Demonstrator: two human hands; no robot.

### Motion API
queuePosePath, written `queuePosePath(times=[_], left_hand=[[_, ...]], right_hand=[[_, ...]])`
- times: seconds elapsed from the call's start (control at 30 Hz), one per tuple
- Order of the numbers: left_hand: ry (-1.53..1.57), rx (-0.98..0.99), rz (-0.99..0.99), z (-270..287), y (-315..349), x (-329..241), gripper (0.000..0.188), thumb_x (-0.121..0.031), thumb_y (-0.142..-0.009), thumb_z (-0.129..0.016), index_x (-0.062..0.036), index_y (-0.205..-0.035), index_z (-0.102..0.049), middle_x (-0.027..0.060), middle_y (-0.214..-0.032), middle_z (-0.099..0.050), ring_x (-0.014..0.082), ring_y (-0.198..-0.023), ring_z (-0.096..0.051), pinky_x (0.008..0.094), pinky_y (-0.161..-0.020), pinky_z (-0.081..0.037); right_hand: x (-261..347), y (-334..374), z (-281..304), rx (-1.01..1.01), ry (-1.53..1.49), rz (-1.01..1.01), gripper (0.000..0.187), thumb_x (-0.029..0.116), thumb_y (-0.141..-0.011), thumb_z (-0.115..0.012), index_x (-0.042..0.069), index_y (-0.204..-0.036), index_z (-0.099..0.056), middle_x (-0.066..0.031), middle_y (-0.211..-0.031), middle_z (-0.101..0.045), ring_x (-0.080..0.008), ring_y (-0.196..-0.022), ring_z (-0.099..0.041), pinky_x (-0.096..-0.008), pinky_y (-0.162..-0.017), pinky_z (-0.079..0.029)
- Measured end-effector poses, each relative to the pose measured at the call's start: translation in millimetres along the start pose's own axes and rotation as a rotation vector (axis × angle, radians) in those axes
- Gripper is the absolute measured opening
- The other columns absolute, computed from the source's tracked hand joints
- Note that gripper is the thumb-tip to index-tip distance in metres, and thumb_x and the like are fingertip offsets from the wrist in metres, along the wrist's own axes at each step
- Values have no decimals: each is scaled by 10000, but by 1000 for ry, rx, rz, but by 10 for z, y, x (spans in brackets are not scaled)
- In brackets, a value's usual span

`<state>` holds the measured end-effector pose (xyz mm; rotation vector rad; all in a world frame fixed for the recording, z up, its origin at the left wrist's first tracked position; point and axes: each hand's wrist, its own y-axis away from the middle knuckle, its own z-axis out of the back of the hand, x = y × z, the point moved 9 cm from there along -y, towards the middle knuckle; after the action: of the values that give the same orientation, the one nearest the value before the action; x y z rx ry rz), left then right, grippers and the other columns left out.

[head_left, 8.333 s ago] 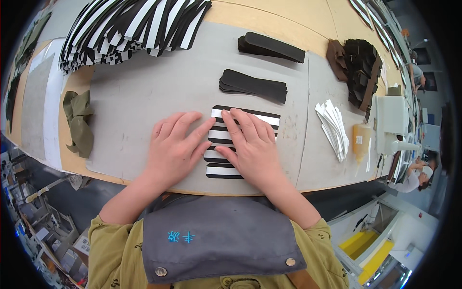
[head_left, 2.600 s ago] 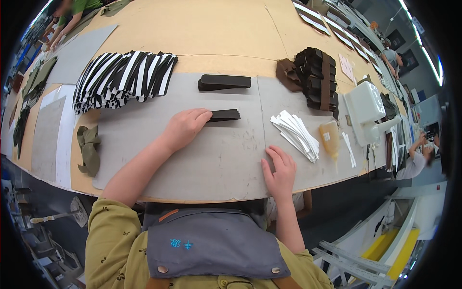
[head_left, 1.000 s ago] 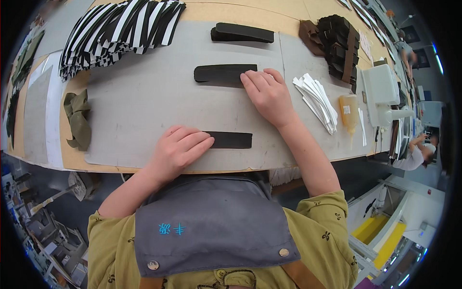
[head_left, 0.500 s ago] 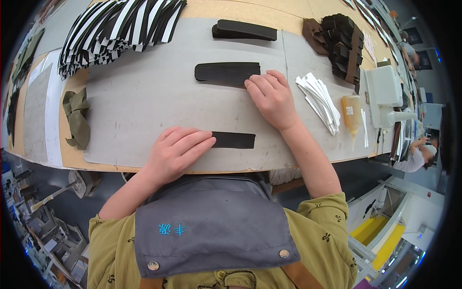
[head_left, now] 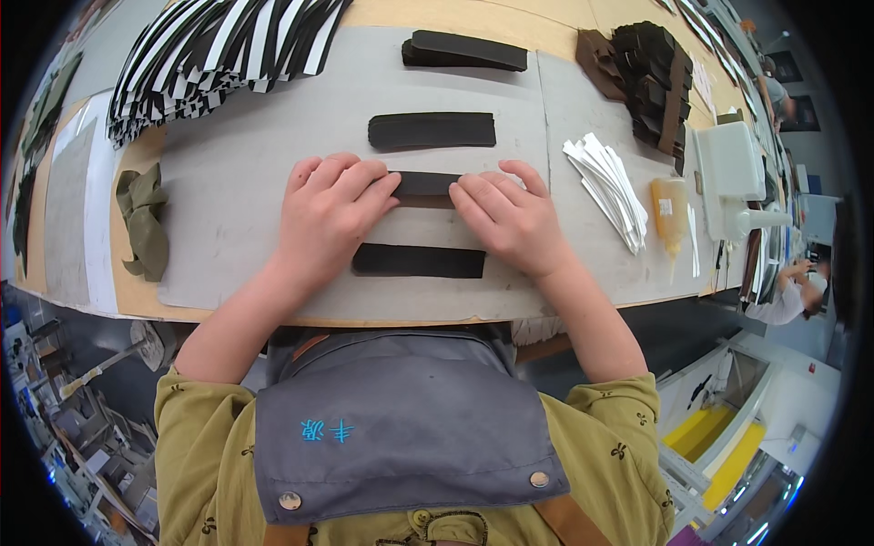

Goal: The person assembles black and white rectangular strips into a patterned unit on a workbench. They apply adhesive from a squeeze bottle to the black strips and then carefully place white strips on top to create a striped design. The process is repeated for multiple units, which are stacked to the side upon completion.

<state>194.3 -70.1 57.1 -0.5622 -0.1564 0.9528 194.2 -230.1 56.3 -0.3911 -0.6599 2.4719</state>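
Tan tabletop (head_left: 492,16), grey sheet (head_left: 232,205) over it. Black-and-white strip pile (head_left: 223,50), far left. Left hand (head_left: 330,214) and right hand (head_left: 510,218) at centre. Dark stack (head_left: 431,130) just beyond them; black piece (head_left: 419,261) toward near edge. Between those two, slim dark strip (head_left: 426,185), fingers of each hand pinching one end. Strip raised or flat: can't tell.

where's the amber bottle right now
In the head view, the amber bottle is to the right of the right hand, between the fanned white strips and the white box.
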Motion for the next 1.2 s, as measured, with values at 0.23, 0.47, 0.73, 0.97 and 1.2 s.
queuePosePath(times=[0.23, 0.47, 0.73, 0.97, 1.2], left_hand=[[-73, -21, -52, -60, -5, -46, 153, -124, -792, -786, -160, -939, -763, -71, -936, -680, 131, -936, -648, 331, -853, -403], [-50, -38, -24, -68, -21, -32, 142, -125, -781, -813, -182, -890, -743, -81, -868, -662, 117, -887, -643, 330, -822, -371], [-35, -51, -19, -53, -28, -28, 174, -115, -756, -840, -193, -860, -724, -86, -857, -662, 109, -868, -646, 333, -800, -356], [-47, -82, -64, 9, 25, -96, 215, -129, -764, -784, -202, -966, -773, -100, -981, -703, 98, -916, -644, 324, -847, -358], [-77, 36, -136, 83, 242, -252, 305, -155, -809, -668, -189, -1079, -806, -91, -1081, -727, 108, -1020, -654, 313, -941, -377]], right_hand=[[-51, 91, -10, -19, -46, -91, 144, 164, -867, -740, 139, -1005, -712, 24, -1043, -707, -132, -953, -678, -392, -1017, -477], [-136, 125, -28, 18, -94, -178, 158, 182, -873, -748, 152, -1027, -722, 30, -1071, -708, -131, -983, -682, -397, -1008, -468], [-79, 138, -36, 43, -95, -107, 207, 123, -853, -674, 146, -1053, -721, 27, -1102, -711, -138, -1019, -680, -387, -1012, -477], [-48, 146, 10, 12, -71, -92, 210, 117, -848, -680, 138, -1054, -718, 26, -1089, -709, -134, -1007, -676, -381, -1011, -478], [212, 227, 154, 52, -44, -53, 223, 110, -854, -713, 141, -1071, -750, 30, -1091, -719, -123, -997, -685, -375, -1008, -476]])
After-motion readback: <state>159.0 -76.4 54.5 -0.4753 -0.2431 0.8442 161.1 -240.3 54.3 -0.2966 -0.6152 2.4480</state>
